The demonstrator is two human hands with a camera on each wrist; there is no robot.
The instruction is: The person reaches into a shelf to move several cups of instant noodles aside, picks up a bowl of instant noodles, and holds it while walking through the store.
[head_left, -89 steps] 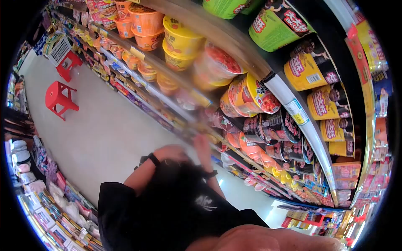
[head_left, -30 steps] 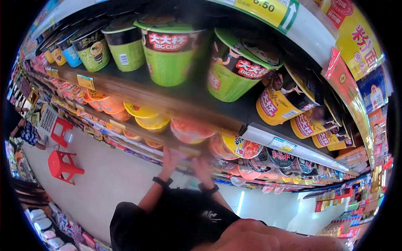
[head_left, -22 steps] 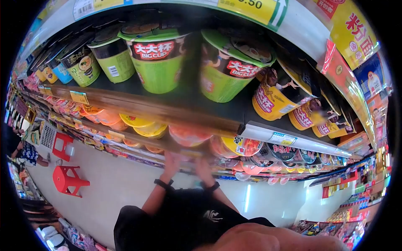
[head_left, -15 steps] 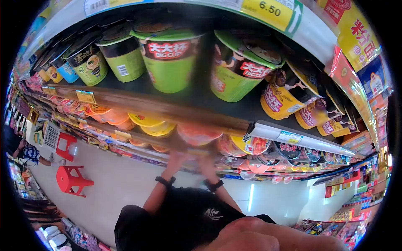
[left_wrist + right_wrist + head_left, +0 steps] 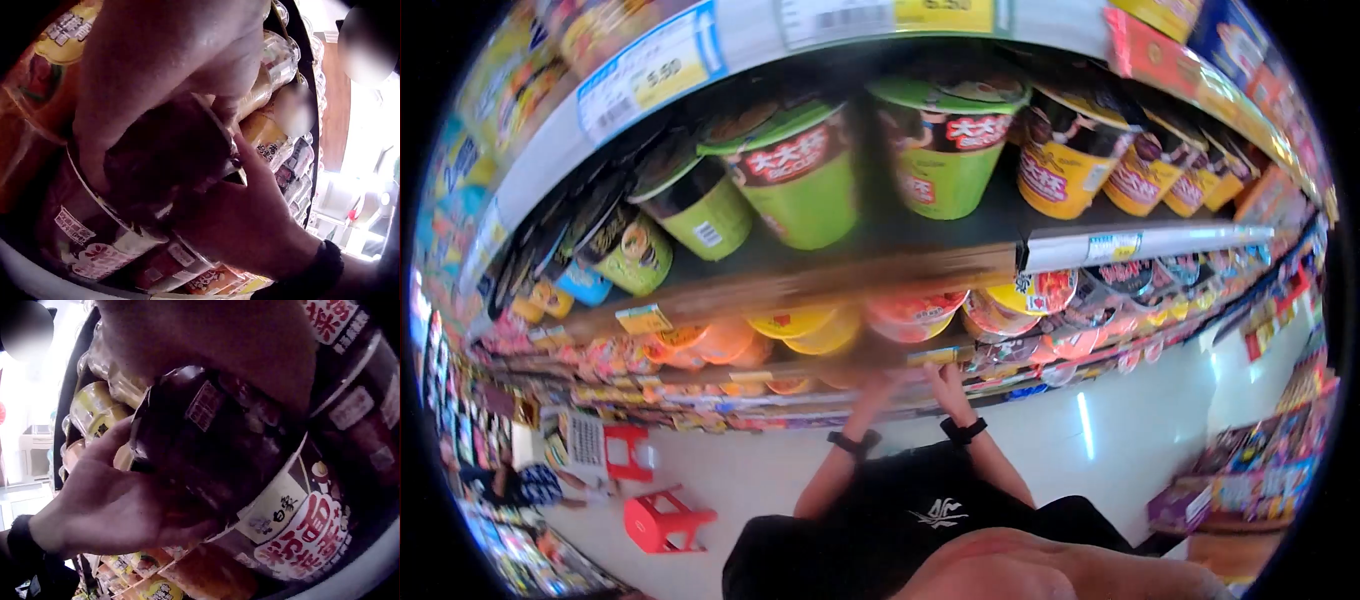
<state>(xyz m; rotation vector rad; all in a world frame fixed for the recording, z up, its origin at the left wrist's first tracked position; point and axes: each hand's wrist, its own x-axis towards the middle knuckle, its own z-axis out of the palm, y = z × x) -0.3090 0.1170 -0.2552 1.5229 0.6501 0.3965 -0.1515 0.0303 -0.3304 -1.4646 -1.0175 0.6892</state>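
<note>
On my remote feed, L hand [image 5: 115, 503] and R hand [image 5: 253, 215] gripped a dark noodle cup [image 5: 209, 447] btwn them, atop or just above a similar cup [image 5: 300, 528]. Prob. light, w/ crushable walls; I'd have held its sides nr rim.

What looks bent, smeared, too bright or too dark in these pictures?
Head view: the brown-edged shelf bows, corners are black, a white streak glares on the glossy grey floor, and the left hand looks smeared. Left wrist view: the dark purple round cup sinks into shadow; the background at right washes out white. Right wrist view: that cup is dim, the background at left overexposed.
</note>
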